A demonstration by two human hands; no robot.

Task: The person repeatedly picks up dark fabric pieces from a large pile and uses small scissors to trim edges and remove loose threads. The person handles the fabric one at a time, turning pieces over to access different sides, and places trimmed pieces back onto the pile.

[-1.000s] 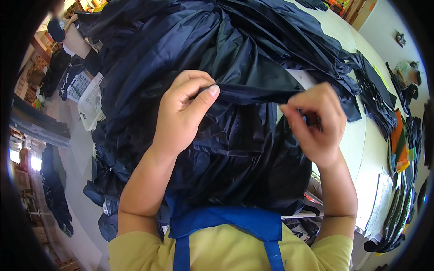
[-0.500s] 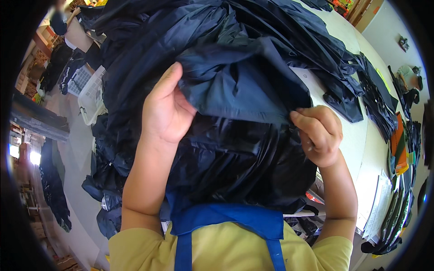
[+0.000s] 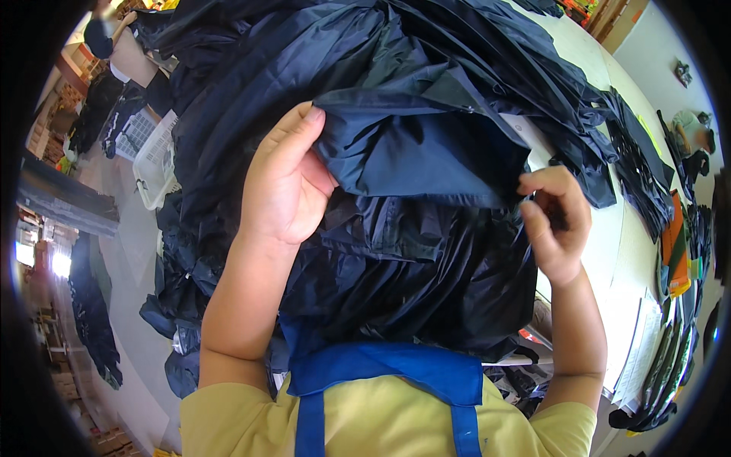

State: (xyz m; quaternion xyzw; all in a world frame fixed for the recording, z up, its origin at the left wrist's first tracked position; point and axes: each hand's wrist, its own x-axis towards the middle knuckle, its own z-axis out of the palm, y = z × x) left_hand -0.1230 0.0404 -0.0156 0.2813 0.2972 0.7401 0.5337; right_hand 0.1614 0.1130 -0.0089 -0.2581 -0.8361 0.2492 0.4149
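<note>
A dark navy garment piece (image 3: 426, 152) of thin smooth fabric is held up before me, its hem spread into a wide opening with the inside showing. At the left end of that opening, my left hand (image 3: 285, 183) is closed on the fabric, thumb on top and the other fingers behind the cloth. By the right corner, my right hand (image 3: 560, 217) has its thumb and curled forefinger apart, the fingertips right beside the hem. More dark fabric (image 3: 365, 297) hangs in folds below and drapes over my lap side.
A large heap of dark garments (image 3: 289, 68) covers much of the white table (image 3: 594, 266). White plastic baskets (image 3: 156, 156) stand at the left. Farther right are hanging dark pieces, an orange item (image 3: 675, 244) and paper sheets (image 3: 640, 343). Other people (image 3: 693, 133) are at the far sides.
My right hand has gone from pinching the hem's corner to thumb and forefinger apart, shifting slightly right. The opening has settled wider, while the left hand keeps its hold.
</note>
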